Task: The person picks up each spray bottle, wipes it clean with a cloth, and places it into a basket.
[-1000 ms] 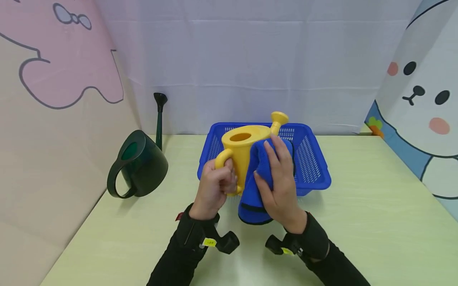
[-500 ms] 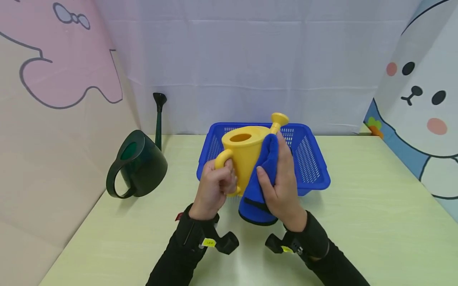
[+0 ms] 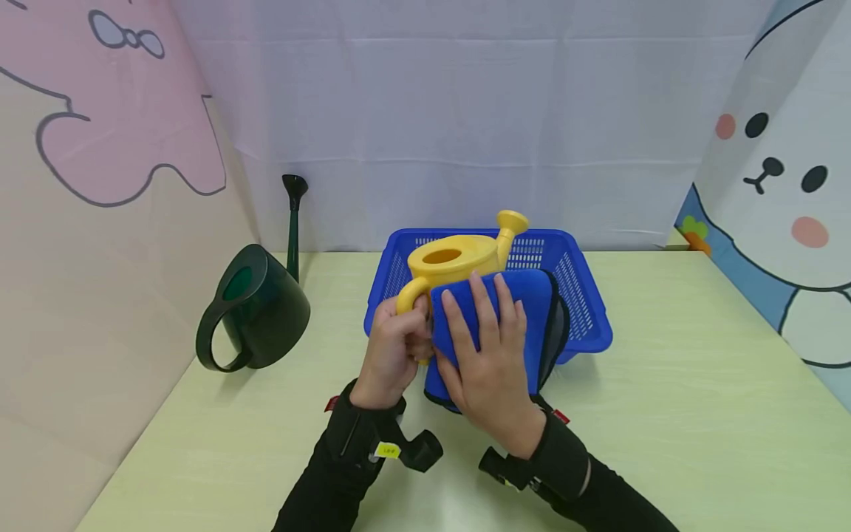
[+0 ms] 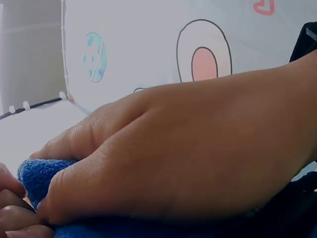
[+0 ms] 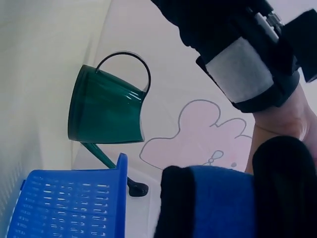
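My left hand (image 3: 396,351) grips the handle of a yellow watering can (image 3: 459,255), its fingers curled round it. The can stands tilted in front of the blue basket, rose and filling hole uppermost. Against its near side lies a blue cloth (image 3: 537,303) with black edging. My right hand (image 3: 490,369) presses flat on this cloth with spread, straight fingers. Cloth and hand hide most of the can's body. In the left wrist view, the right hand (image 4: 188,148) has a fold of cloth (image 4: 42,173) between thumb and forefinger, beside curled left fingers (image 4: 15,215).
A blue plastic basket (image 3: 588,336) with slotted walls stands behind the can. To the left, a dark green watering can (image 3: 269,318) rests on the pale table (image 3: 665,414), its long spout pointing up. Printed cloth walls (image 3: 459,111) rise at the back and sides.
My right hand has shifted left and down, turning flatter over the cloth. The cloth, bunched before, now spreads across the can's side. The left hand keeps its grip on the handle.
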The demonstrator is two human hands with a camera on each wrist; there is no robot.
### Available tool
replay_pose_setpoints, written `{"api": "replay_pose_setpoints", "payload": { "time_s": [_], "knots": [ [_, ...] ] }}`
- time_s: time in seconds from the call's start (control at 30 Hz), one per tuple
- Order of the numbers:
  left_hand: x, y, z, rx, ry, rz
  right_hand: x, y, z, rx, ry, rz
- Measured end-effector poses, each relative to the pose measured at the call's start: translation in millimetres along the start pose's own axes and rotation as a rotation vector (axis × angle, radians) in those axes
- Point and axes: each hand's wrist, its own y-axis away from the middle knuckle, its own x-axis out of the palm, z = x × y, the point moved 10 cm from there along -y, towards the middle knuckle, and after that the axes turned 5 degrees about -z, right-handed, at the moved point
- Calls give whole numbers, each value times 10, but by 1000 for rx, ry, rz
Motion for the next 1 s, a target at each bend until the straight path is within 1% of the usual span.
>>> {"api": "replay_pose_setpoints", "payload": {
  "time_s": [0.07, 0.17, 0.27, 0.47, 0.53, 0.6, 0.67, 0.73, 0.8, 1.0],
  "knots": [
    [4, -2, -2, 2, 0, 3, -4, -9, -9, -6, -13, 7],
    [22, -4, -8, 17, 6, 24, -34, -37, -90, 32, -97, 5],
    [42, 3, -13, 33, 10, 51, -79, -69, -243, 136, -230, -5],
    [90, 48, -47, 66, 24, 104, -129, -100, -560, 387, -533, 4],
    [104, 63, -59, 73, 29, 118, -123, -91, -640, 462, -611, 16],
    [115, 72, -70, 78, 34, 127, -113, -78, -693, 519, -653, 28],
    [119, 76, -78, 80, 39, 131, -103, -64, -714, 542, -653, 35],
    [123, 74, -82, 82, 43, 135, -106, -69, -694, 515, -624, 24],
    [120, 69, -79, 79, 44, 133, -119, -81, -637, 453, -557, 4],
    [93, 53, -63, 72, 25, 109, -144, -89, -383, 249, -298, -51]
  ]
}}
